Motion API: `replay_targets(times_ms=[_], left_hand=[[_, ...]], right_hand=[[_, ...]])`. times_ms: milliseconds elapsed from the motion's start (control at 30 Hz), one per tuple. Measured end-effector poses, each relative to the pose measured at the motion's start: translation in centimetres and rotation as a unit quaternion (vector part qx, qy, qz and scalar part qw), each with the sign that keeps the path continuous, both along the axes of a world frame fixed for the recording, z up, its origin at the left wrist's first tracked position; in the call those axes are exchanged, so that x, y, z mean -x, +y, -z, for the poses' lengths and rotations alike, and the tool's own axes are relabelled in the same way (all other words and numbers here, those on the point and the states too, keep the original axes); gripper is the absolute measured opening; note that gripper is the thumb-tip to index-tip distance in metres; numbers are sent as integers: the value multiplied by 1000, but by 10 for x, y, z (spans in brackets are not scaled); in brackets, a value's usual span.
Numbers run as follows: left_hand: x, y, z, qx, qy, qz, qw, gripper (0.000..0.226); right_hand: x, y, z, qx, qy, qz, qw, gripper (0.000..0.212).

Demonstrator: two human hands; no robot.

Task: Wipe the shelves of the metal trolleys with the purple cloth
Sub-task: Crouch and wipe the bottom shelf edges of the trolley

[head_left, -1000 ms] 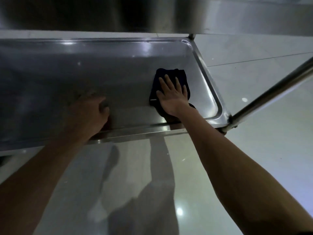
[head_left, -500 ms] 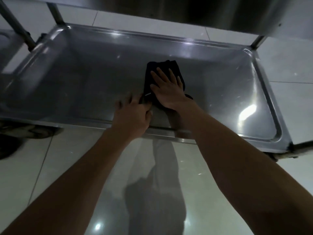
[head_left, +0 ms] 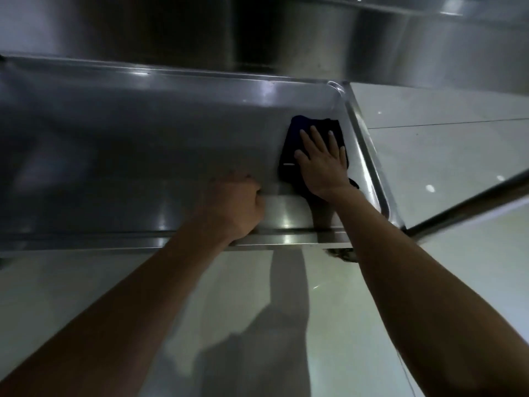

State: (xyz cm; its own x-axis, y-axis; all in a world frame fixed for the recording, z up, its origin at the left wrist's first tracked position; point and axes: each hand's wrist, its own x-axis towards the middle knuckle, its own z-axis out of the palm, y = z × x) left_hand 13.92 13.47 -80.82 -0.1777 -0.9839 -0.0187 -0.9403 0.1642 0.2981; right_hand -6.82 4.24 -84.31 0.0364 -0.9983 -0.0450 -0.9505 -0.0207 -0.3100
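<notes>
My right hand [head_left: 322,163] lies flat on the purple cloth [head_left: 294,138], fingers straight and spread, palm pressing the cloth down onto the lower shelf [head_left: 143,156] of the metal trolley. The cloth sits bunched at the right end of that shelf, just beside the raised right rim [head_left: 365,156], and appears very dark in this light, with a blue-purple tint along its far left corner. Part of the cloth shows past my wrist on the near side.

My left hand [head_left: 233,206] is on the near part of the same shelf, to the left of the cloth and apart from it. Its fingers are curled under toward the shelf surface. Whether they hold the near rim or merely rest against the metal, I cannot tell; the knuckles hide the fingertips.

The shelf is a shallow steel tray with rounded corners and a raised lip all round. Its surface carries bright reflections near the front edge [head_left: 286,239]. An upper shelf [head_left: 315,38] of the trolley overhangs the far side and fills the top of the view. A metal bar [head_left: 469,207] runs diagonally from the shelf's near right corner toward the right edge of the view. Below lies a pale, glossy tiled floor [head_left: 429,138], showing reflected lights and the shadows of both forearms.
</notes>
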Motion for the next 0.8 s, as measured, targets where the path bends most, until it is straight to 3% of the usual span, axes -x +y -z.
replay_targets(times_ms=[267,467,567,700,800], left_hand=[[11,-6,17,52,66,1,996,32],[11,-1,16,32,18,1,999,26],[3,-1,16,26,21,20,999,36],[-25,3,9,23,86,36,995,33],[-82,10,4,35,16,-53,998,45]], right_hand=[[73,-4,-5,12,66,76,995,57],[59,-7,2,-16,0,85,996,70],[41,-6,4,-13,-11,83,996,71],[7,-5,4,-15,-19,50,998,69],[-22,-7,5,-20,-17,22,999,66]])
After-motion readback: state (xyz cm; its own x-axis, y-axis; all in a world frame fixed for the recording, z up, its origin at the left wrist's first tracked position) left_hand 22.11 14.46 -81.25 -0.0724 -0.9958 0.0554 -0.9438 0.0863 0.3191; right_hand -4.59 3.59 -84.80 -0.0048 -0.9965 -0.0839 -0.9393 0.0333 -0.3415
